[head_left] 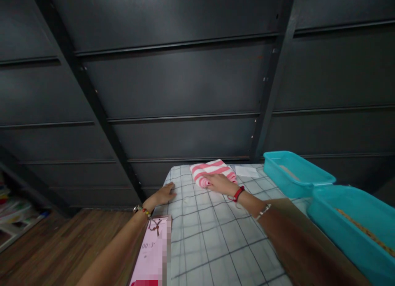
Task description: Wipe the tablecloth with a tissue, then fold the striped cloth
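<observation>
Both grips flat and unclenched (right hand point(219, 182) on striped towel point(212, 171), left hand point(165, 193) on checked tablecloth point(212, 236)), teal bins point(294, 173) alongside.

Counted things on and about the checked table

Two hands are seen, the left hand point(165, 194) and the right hand point(219, 182); one folded red-and-white striped cloth point(211, 172) is counted, and one white sheet point(247, 171) beside it. Two turquoise tubs are counted, a far tub point(294, 173) and a near tub point(354, 224). One pink device point(152, 253) and one checked table cover point(212, 236) are seen. Three wrist bands are counted in all: one on the left wrist, two on the right.
</observation>
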{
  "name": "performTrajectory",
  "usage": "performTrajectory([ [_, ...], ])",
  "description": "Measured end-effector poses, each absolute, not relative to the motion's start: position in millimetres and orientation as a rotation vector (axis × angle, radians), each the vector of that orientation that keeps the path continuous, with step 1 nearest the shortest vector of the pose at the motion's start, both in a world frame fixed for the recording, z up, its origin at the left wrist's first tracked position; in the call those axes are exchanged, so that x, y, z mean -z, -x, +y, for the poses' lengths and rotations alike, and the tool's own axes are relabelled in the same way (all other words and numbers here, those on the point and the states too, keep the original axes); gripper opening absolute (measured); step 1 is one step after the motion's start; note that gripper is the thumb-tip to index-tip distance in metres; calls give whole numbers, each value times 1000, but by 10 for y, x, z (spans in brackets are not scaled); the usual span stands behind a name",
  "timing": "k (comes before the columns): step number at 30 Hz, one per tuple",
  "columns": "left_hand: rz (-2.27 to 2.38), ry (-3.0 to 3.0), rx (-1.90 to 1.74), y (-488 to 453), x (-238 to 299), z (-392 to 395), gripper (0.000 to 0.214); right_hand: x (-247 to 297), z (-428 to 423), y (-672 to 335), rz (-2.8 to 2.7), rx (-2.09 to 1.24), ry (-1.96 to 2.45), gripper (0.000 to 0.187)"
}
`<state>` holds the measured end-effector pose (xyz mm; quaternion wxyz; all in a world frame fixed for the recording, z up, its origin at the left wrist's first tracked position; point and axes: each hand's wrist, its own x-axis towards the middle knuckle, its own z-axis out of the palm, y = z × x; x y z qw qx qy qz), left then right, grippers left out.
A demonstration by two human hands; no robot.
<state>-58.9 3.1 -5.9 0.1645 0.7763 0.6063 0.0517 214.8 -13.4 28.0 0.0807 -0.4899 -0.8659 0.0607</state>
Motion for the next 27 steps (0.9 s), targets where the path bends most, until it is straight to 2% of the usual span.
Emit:
performTrajectory([
  [3, 1978, -2125, -169, 628, 55, 48, 48, -243, -104, -1584, -2631, -134, 1345, 44],
  [8, 2234, -2026, -296, 948, -120, 35, 56, -180, -68, -982, -2800, -91, 773, 43],
  [11, 2289, -1991, -405, 1141, -225, 43, 58, -250, 9, -1150, -2846, 56, 591, 39],
  [15, 2186, -2093, -489, 1024, -212, 97, 52, -354, 130, -1694, -2816, 197, 793, 36],
  [19, 1823, -2266, -396, 625, -54, 106, 49, -290, 64, -2083, -2825, -73, 1066, 48],
  [22, 1545, -2335, -193, 476, 64, 75, 45, -297, -138, -2234, -2841, -358, 900, 50],
  [25, 1635, -2318, -39, 531, 121, 48, 46, -486, -339, -2391, -2873, -565, 675, 42],
  [27, 1794, -2268, 48, 600, 120, 35, 48, -656, -396, -2505, -2813, -541, 696, 38],
])
